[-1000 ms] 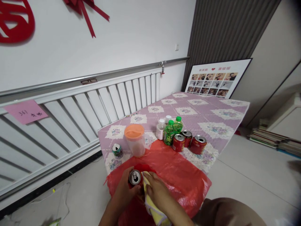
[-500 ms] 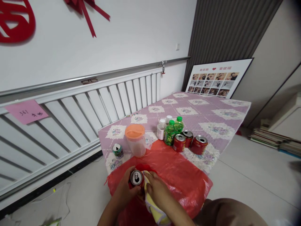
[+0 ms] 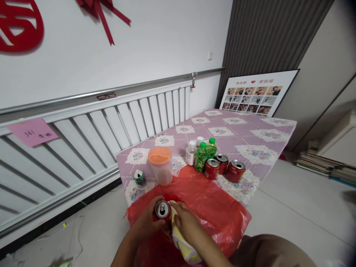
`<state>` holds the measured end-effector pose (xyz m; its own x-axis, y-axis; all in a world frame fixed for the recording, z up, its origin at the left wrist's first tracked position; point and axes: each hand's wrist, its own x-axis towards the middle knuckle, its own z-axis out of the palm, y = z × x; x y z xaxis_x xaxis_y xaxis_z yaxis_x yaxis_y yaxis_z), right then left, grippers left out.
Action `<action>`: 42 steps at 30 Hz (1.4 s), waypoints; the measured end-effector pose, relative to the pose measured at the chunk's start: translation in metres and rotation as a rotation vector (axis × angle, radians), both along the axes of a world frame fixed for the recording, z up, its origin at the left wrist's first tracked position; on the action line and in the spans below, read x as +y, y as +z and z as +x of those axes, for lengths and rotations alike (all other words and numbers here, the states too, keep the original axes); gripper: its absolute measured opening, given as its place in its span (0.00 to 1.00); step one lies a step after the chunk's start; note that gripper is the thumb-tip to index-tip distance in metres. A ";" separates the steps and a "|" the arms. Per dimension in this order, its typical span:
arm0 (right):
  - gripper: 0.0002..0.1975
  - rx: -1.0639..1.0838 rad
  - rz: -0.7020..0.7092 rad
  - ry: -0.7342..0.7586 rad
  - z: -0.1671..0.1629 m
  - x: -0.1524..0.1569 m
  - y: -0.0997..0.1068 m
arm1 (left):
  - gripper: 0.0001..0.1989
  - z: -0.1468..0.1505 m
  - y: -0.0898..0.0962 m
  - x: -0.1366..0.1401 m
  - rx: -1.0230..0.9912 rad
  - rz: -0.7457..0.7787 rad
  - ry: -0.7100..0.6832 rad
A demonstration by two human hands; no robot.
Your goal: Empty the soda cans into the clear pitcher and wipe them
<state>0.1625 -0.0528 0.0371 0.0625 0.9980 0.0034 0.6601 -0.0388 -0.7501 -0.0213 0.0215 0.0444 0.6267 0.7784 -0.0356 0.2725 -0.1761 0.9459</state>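
At flowered tabletop [image 3: 200, 128], gripped red can [image 3: 162, 210] in left hand [image 3: 148, 221] and, just beside that hand, yellow cloth [image 3: 183, 246] in right hand [image 3: 188, 223].

The left forearm [image 3: 125, 243] and right forearm [image 3: 213, 250], both bare, slant inward. The left grip [image 3: 148, 219] is curled, thumb spread from its fingers; the right grip [image 3: 188, 223] is clenched beside it, fingers pointing forward-left. A brown-clothed leg [image 3: 275, 252] shows at right.

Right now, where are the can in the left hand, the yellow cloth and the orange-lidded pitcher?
Held can [image 3: 162, 211], head view: top face.
Yellow cloth [image 3: 182, 246], head view: lower part.
Orange-lidded pitcher [image 3: 162, 172], head view: body.
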 end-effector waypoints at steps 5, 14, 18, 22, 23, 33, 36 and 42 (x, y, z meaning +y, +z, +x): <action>0.30 0.001 -0.011 -0.007 0.001 -0.003 -0.002 | 0.41 0.003 0.001 -0.003 0.068 0.044 0.023; 0.28 0.019 0.022 -0.024 0.003 -0.003 0.008 | 0.24 0.019 -0.021 -0.023 0.240 0.356 0.429; 0.29 0.009 0.101 0.005 0.004 -0.001 0.013 | 0.22 0.020 -0.016 -0.023 0.163 0.315 0.356; 0.30 0.020 0.086 0.002 0.003 0.001 0.007 | 0.25 0.018 -0.007 -0.018 0.103 0.244 0.280; 0.30 0.017 0.065 0.002 0.003 0.001 0.004 | 0.25 0.017 -0.005 -0.016 0.094 0.220 0.256; 0.29 0.012 0.060 0.016 0.005 -0.001 0.014 | 0.32 0.004 -0.003 -0.004 0.070 0.044 0.086; 0.28 0.031 0.081 0.006 0.005 0.003 0.020 | 0.30 0.004 -0.001 -0.003 0.045 0.050 0.018; 0.29 -0.008 0.021 0.021 0.005 0.001 0.008 | 0.32 0.001 0.006 0.001 0.068 0.048 -0.044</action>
